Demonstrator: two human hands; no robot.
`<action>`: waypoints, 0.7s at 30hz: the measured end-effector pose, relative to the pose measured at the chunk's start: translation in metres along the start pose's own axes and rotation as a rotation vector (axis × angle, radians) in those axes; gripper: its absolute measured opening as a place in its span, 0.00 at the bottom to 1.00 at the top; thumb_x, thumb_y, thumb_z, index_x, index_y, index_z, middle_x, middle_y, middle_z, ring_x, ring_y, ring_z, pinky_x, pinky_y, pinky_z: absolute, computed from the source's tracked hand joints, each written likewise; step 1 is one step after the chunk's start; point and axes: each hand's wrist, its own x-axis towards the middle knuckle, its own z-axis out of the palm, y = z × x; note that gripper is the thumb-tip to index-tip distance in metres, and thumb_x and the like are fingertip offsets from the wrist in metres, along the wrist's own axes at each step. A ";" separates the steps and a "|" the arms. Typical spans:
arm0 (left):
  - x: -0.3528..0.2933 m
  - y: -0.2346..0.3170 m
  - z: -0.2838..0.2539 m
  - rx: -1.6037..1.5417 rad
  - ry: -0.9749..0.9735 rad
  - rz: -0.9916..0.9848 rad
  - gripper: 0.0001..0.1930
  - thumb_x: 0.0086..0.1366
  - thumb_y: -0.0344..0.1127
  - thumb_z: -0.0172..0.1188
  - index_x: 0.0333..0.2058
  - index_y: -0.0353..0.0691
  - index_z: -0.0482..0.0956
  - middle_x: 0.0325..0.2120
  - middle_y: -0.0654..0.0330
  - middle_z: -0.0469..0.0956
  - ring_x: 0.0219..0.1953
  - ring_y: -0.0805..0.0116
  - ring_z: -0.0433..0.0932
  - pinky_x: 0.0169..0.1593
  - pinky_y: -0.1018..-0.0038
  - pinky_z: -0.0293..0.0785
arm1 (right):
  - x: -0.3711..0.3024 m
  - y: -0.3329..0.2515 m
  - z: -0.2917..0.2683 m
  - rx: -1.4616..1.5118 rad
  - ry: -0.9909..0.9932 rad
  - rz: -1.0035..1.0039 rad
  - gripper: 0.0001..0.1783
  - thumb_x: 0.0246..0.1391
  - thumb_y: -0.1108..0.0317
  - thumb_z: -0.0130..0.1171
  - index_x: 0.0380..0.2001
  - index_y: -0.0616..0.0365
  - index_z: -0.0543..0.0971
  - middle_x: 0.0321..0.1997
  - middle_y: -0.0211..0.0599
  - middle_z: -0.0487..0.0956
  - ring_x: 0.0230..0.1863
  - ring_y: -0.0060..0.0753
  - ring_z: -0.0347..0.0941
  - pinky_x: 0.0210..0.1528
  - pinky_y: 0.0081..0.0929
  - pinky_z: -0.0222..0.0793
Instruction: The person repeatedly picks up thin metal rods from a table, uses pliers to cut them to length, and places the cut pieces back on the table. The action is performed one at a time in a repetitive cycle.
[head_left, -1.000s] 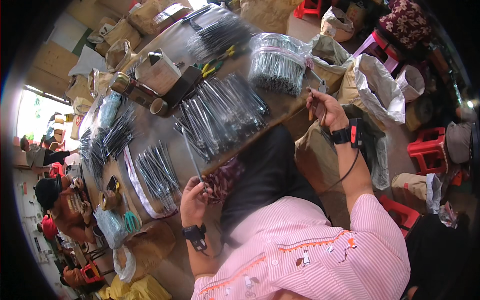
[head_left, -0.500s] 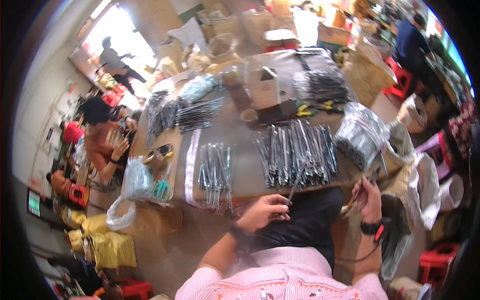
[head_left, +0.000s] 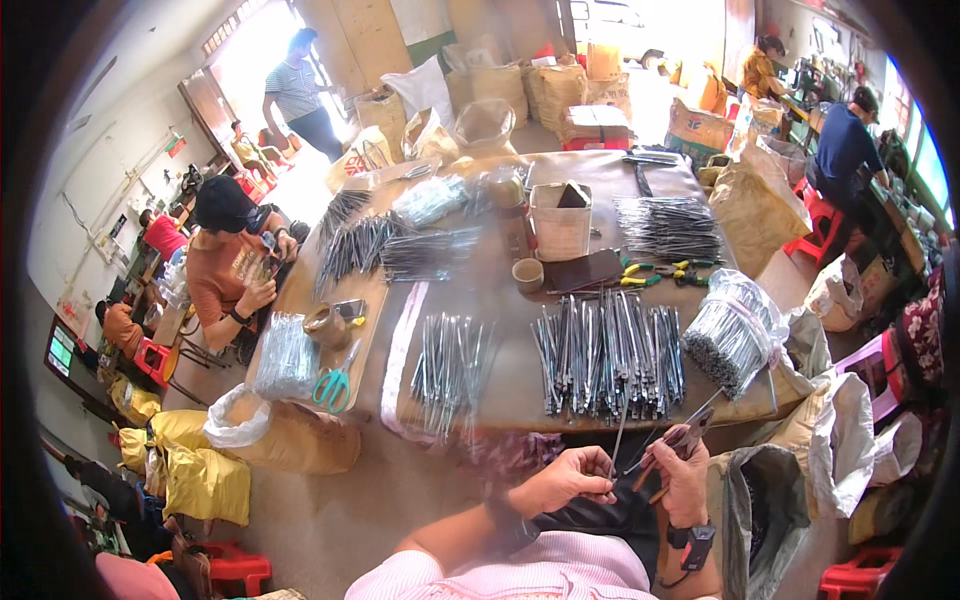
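My left hand (head_left: 580, 480) is closed in a pinch on a thin metal strip (head_left: 621, 428), which stands up slantwise in front of the table edge. Close beside it, my right hand (head_left: 683, 482) is wrapped round a pair of pliers (head_left: 655, 494) with orange-brown handles. Another thin strip slants past the right fingers; whether they grip it too I cannot tell. Both hands are over my dark-clad lap. Just beyond them a wide row of dark metal strips (head_left: 610, 355) lies on the table (head_left: 480, 290), with a smaller row (head_left: 450, 370) to its left.
A wrapped bundle of strips (head_left: 735, 335) lies at the table's right. Farther back are yellow-handled pliers (head_left: 640, 278), a bin (head_left: 561, 222) and a tape roll (head_left: 528, 274). Teal scissors (head_left: 332, 388) lie left. An open sack (head_left: 765, 500) stands by my right arm. A co-worker (head_left: 235, 265) sits left.
My right hand has come left with the pliers, from apart to close beside my left hand. The left hand still pinches a strip. The whole view has shifted, and things appear lower.
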 end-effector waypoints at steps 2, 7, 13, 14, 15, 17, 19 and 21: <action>-0.001 0.000 0.002 0.023 0.036 0.028 0.09 0.59 0.24 0.62 0.36 0.35 0.72 0.30 0.60 0.77 0.32 0.69 0.82 0.37 0.75 0.81 | -0.003 0.003 0.001 -0.056 0.027 -0.021 0.08 0.52 0.79 0.60 0.35 0.61 0.72 0.28 0.37 0.78 0.27 0.28 0.77 0.32 0.24 0.74; -0.001 0.000 0.005 0.025 0.077 0.117 0.09 0.59 0.24 0.63 0.37 0.35 0.72 0.30 0.59 0.78 0.32 0.71 0.81 0.37 0.76 0.81 | -0.011 0.012 0.006 -0.152 0.039 -0.072 0.06 0.53 0.80 0.59 0.33 0.62 0.72 0.27 0.37 0.78 0.28 0.27 0.77 0.30 0.23 0.74; 0.001 0.003 0.003 0.083 0.123 0.186 0.09 0.58 0.23 0.64 0.37 0.34 0.74 0.30 0.60 0.79 0.32 0.73 0.80 0.37 0.78 0.79 | -0.018 0.019 0.014 -0.170 0.000 -0.016 0.06 0.53 0.79 0.60 0.33 0.63 0.73 0.26 0.37 0.78 0.27 0.26 0.76 0.23 0.24 0.73; 0.001 0.003 0.003 0.113 0.129 0.191 0.09 0.58 0.23 0.64 0.37 0.34 0.74 0.29 0.60 0.79 0.32 0.74 0.80 0.37 0.78 0.79 | -0.019 0.019 0.016 -0.203 -0.018 0.002 0.06 0.53 0.79 0.60 0.33 0.63 0.73 0.26 0.37 0.78 0.27 0.26 0.76 0.23 0.24 0.73; 0.001 0.003 0.002 0.138 0.129 0.197 0.09 0.58 0.22 0.64 0.37 0.34 0.75 0.29 0.60 0.79 0.32 0.74 0.80 0.37 0.79 0.79 | -0.019 0.020 0.016 -0.236 -0.036 0.019 0.06 0.53 0.79 0.60 0.33 0.63 0.73 0.26 0.36 0.78 0.27 0.26 0.76 0.23 0.24 0.73; 0.001 0.003 0.001 0.181 0.132 0.202 0.09 0.57 0.21 0.63 0.36 0.33 0.75 0.29 0.61 0.79 0.31 0.77 0.78 0.36 0.80 0.78 | -0.018 0.022 0.019 -0.271 -0.059 0.036 0.07 0.53 0.79 0.60 0.34 0.63 0.73 0.26 0.36 0.78 0.27 0.25 0.75 0.22 0.24 0.73; 0.002 0.001 0.000 0.211 0.148 0.202 0.09 0.57 0.21 0.63 0.36 0.33 0.75 0.28 0.62 0.79 0.30 0.77 0.78 0.36 0.80 0.78 | -0.017 0.023 0.021 -0.283 -0.057 0.055 0.08 0.53 0.79 0.60 0.35 0.64 0.72 0.27 0.36 0.78 0.26 0.25 0.75 0.22 0.23 0.72; 0.003 0.000 -0.004 0.229 0.159 0.198 0.08 0.57 0.21 0.63 0.35 0.33 0.75 0.27 0.63 0.78 0.30 0.78 0.78 0.35 0.80 0.78 | -0.014 0.022 0.022 -0.243 -0.008 -0.024 0.10 0.52 0.79 0.60 0.37 0.64 0.72 0.29 0.36 0.78 0.26 0.25 0.75 0.23 0.22 0.72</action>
